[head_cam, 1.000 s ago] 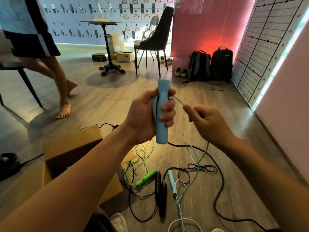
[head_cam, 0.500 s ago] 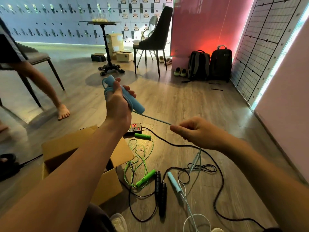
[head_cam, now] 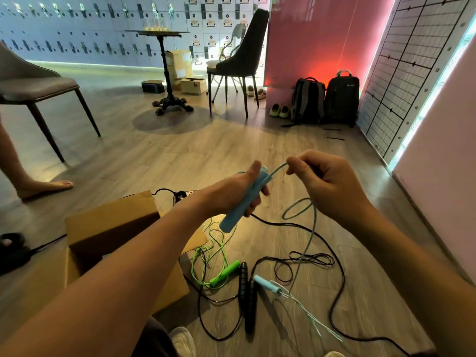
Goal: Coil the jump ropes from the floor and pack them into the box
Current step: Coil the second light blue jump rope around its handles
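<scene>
On the wooden floor (head_cam: 180,155), nearest to the person, lie a black rope (head_cam: 244,300) with its two handles side by side, a second blue handle (head_cam: 266,284) and a green rope (head_cam: 222,273), all loose and tangled together. Just left of them stands the open cardboard box (head_cam: 110,228). Above these things the left hand (head_cam: 239,191) is clenched around a blue handle (head_cam: 244,199), held tilted. The right hand (head_cam: 327,184) pinches the blue rope (head_cam: 311,228) close to the top of this handle; the rope hangs down in a loop to the floor. Farther away are a dark chair (head_cam: 244,55), a small round table (head_cam: 159,37) and two backpacks (head_cam: 327,99) at the red wall.
</scene>
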The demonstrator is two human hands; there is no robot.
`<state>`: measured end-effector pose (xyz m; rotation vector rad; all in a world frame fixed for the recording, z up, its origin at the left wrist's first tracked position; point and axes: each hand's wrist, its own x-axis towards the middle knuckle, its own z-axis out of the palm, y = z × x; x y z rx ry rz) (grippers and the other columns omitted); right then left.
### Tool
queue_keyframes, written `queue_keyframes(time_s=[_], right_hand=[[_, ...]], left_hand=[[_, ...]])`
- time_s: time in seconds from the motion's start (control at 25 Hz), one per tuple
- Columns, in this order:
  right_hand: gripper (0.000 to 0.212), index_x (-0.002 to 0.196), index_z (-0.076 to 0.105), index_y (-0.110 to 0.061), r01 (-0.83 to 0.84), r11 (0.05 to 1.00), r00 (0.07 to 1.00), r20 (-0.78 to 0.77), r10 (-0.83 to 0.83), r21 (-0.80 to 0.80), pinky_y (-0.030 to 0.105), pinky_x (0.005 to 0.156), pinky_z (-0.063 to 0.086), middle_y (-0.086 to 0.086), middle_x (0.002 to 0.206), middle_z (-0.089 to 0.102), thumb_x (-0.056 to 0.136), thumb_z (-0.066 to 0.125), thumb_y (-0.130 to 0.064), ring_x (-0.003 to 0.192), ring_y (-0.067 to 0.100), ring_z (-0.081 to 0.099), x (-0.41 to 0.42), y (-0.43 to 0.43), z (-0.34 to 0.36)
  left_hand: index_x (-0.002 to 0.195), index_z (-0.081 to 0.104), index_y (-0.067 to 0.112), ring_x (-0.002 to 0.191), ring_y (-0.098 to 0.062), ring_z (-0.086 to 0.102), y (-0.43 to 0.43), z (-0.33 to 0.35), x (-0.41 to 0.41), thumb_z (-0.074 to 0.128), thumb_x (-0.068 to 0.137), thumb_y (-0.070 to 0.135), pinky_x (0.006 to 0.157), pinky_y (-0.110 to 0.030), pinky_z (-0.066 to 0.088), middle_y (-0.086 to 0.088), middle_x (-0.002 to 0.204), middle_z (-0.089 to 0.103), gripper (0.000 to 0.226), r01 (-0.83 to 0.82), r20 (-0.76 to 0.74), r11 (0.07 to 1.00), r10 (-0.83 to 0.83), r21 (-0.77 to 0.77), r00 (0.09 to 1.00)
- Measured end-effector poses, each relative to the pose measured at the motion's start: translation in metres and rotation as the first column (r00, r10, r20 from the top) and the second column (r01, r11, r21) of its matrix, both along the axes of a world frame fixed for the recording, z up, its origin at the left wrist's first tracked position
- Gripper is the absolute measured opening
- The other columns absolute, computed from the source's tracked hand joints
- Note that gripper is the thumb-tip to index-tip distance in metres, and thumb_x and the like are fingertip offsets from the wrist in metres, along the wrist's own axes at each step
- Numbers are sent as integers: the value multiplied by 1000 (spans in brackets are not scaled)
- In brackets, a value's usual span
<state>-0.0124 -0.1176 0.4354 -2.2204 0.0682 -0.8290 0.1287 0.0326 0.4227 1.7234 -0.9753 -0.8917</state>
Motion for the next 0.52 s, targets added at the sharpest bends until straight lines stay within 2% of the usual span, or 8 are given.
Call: queue_keyframes(time_s=[0.12,0.2,0.28,0.36,0.4,0.48,0.52], right_hand=[[29,91,68,-17,72,997,997,27,-72,-1,16,49,35,-6,59,51,94,53,-42,51,7,45,2,-8,-6],[38,87,68,-13,101,995,995,17,-101,5,16,48,36,-5,59,50,91,55,-48,50,6,45,4,-13,-9],[55,79,63,-4,94,995,995,-38,-92,30,21,48,37,2,58,49,86,54,-58,50,8,42,5,-17,-11],[70,67,52,1,26,991,978,-208,2,133,28,49,36,8,57,45,80,49,-68,50,18,40,4,-17,-10],[69,64,50,-3,-16,979,946,-314,81,203,29,50,36,7,57,44,79,47,-71,51,21,40,3,-14,-10],[64,64,51,-9,-83,945,855,-466,230,316,28,55,43,5,57,48,82,42,-70,53,21,46,2,-8,-9],[61,65,50,-10,-114,914,818,-485,309,390,27,59,46,5,58,50,87,40,-66,55,20,50,1,-5,-8]], left_hand=[[88,54,9,53,-14,50,2,9,-14,14,98,61,57,-30,47,-1,64,50,66,195,-41,974,-191,117,981],[79,50,12,46,-13,42,4,13,-20,20,98,62,52,-29,41,0,56,44,62,268,-144,960,-255,84,956],[72,47,15,41,-11,36,6,18,-21,24,96,64,47,-26,37,2,52,38,60,310,-346,950,-301,-32,889],[71,47,16,39,-8,36,9,24,-19,26,95,63,45,-24,36,4,50,39,56,294,-560,921,-389,-256,732],[73,49,16,40,-8,39,10,26,-17,27,96,60,46,-24,38,5,51,41,54,249,-632,890,-447,-381,632],[84,51,14,47,-9,45,10,28,-14,25,102,52,54,-24,42,3,59,46,50,93,-696,811,-549,-578,463],[92,52,12,53,-10,47,10,29,-13,24,104,49,59,-25,45,2,65,47,48,-9,-703,769,-581,-640,410]])
